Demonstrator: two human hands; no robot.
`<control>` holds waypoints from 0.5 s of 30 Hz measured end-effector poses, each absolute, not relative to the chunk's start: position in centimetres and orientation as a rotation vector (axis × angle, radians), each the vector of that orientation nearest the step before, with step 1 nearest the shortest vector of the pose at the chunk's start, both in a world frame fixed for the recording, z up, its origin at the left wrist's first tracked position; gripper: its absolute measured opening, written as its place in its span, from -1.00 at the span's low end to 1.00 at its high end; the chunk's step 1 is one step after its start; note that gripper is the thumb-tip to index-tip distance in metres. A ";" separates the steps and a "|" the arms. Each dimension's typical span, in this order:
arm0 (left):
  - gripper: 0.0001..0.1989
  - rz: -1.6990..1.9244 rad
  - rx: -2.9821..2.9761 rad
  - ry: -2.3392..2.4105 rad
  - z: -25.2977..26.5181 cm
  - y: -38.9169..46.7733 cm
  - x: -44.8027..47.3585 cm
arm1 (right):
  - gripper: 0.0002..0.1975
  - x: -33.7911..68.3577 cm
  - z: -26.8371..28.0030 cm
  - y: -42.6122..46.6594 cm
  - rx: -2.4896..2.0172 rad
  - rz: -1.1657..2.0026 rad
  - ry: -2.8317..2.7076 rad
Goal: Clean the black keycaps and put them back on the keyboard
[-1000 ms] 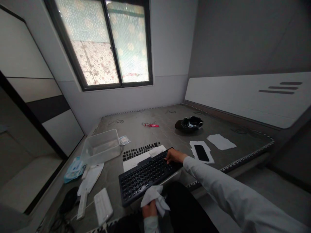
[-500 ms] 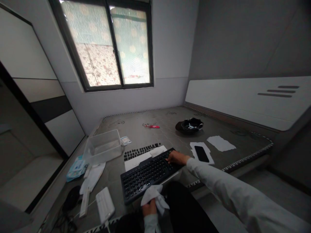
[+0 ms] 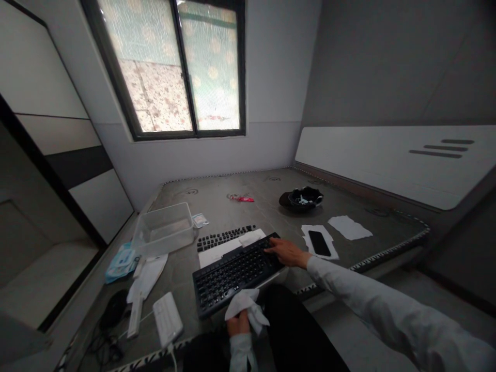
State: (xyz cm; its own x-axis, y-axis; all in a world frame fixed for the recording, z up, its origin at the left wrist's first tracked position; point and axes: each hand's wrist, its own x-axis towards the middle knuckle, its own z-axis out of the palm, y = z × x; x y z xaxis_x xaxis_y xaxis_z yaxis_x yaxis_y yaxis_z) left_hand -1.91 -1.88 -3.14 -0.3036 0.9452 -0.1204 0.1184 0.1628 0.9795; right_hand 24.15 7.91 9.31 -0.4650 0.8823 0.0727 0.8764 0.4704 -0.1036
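A black keyboard [image 3: 236, 274] lies at a slant in front of me, its near edge by my legs. My right hand [image 3: 284, 251] is closed on its right end, fingers bent over the keys there; the underside of the grip is hidden. Low in the middle, my left hand [image 3: 238, 325] clasps a crumpled white cloth or tissue [image 3: 248, 305] just below the near edge of the keyboard. Beyond the keyboard, a white sheet [image 3: 211, 257] sticks out from under it, and rows of loose black keycaps [image 3: 225, 237] lie along the sheet's far side.
On the left stand a clear plastic bin [image 3: 163, 230], a blue-and-white packet [image 3: 121, 261], a white power strip [image 3: 167, 318] and black cables [image 3: 112, 315]. A phone [image 3: 320, 243] on paper, another paper piece [image 3: 351, 228], a dark cap [image 3: 301, 199] and a red item [image 3: 244, 199] lie further off.
My right hand has shifted slightly to the right at the keyboard's end. The keyboard's near left corner sits a little higher in view. My left hand still holds the white cloth or tissue.
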 end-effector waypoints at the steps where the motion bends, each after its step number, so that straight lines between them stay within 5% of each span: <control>1: -0.77 1.237 1.027 1.602 -3.3 -1.9 -1.9 | -0.52 24.0 8.9 7.6 -1.569 0.090 -2.596; 15: -0.80 1.264 1.009 1.628 -3.8 -1.8 -2.1 | -0.58 26.8 6.7 8.8 -2.166 0.177 -1.883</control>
